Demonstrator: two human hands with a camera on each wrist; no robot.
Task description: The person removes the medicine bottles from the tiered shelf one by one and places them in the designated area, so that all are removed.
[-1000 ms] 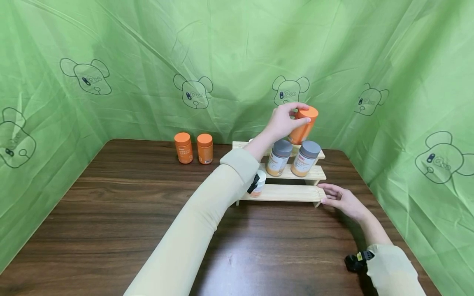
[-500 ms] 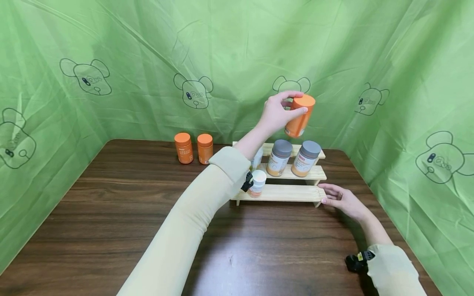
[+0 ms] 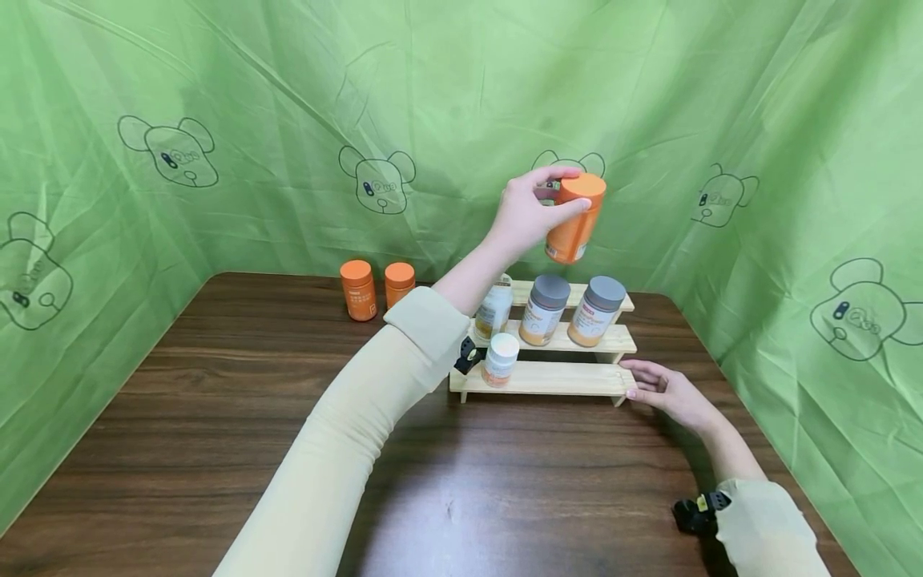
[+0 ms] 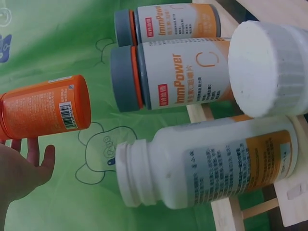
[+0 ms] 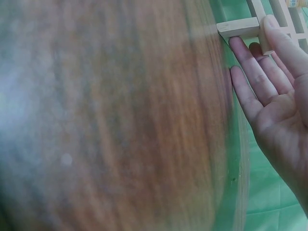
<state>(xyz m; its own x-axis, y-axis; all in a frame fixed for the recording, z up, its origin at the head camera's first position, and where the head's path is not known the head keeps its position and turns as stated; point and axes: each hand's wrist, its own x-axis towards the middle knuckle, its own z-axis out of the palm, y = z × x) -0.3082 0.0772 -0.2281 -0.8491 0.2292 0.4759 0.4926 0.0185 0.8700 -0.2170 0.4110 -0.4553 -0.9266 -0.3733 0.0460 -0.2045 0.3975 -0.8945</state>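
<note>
My left hand holds an orange bottle by its upper part, raised over the back of a three-step wooden display shelf. The left wrist view shows that bottle with its barcode toward the camera. Two grey-capped bottles stand on the middle step. Left of them, a white bottle is partly covered by my left arm. A smaller white-capped bottle sits on the lowest step. My right hand grips the shelf's lower right end, thumb and fingers around its wooden edge.
Two more orange bottles stand on the dark wooden table left of the shelf, the right one partly behind my left sleeve. A green cloth with bear-head drawings hangs behind and along both sides.
My left hand has lifted the orange bottle up from the top step and shifted it a little left, uncovering the white bottles. The right hand has stayed in place.
</note>
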